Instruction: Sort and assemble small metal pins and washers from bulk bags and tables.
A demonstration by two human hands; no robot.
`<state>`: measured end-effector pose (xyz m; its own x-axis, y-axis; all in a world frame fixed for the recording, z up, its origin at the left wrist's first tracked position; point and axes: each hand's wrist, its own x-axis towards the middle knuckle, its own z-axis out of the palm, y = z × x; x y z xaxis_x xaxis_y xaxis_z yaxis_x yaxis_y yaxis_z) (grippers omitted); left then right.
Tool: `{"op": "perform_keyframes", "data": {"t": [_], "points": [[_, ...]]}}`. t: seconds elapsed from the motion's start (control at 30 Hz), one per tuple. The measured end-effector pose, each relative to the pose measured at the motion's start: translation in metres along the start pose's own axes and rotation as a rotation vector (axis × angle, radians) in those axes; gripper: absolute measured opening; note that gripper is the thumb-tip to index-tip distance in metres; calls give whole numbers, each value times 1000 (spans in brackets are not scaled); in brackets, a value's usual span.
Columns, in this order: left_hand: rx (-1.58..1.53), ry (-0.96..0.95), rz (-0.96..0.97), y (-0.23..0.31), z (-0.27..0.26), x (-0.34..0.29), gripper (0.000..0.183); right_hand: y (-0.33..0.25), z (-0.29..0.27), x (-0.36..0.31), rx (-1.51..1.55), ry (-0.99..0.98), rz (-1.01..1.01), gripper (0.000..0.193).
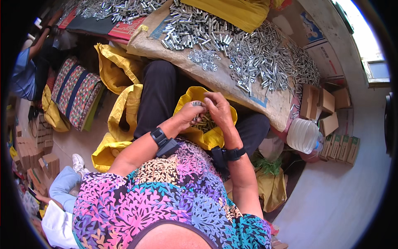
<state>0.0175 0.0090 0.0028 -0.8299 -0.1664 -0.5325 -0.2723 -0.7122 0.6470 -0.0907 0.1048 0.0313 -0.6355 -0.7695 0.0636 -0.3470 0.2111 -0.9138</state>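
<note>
Head view: both hands, contents unclear

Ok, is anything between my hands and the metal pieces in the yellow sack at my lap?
Nothing visible is: your left hand and right hand are over the open yellow sack, with metal pieces showing below.
</note>
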Motion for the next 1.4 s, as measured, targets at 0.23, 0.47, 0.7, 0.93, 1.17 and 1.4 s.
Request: {"op": "perform_keyframes", "data": {"t": [0.23, 0.47, 0.7, 0.93, 1.17, 1.4], "points": [[-108, -127, -60, 6, -20, 8, 8, 4, -8, 8, -7, -188, 81, 10], [-468, -200, -63, 23, -26, 18, 18, -7, -18, 33, -29, -70, -43, 8], [-641, -80, -10, 35, -28, 23, 17, -11, -29, 107, -447, 92, -322, 16], [-696, -67, -29, 31, -31, 27, 16, -11, -19, 150, -900, -13, -337, 26], [-683, -79, -29, 30, -29, 25, 15, -7, -32, 140, -904, 23, -269, 23], [-658, -37, -45, 24, -24, 21, 15, -3, -53, 115, -815, 102, -245, 10]]}}
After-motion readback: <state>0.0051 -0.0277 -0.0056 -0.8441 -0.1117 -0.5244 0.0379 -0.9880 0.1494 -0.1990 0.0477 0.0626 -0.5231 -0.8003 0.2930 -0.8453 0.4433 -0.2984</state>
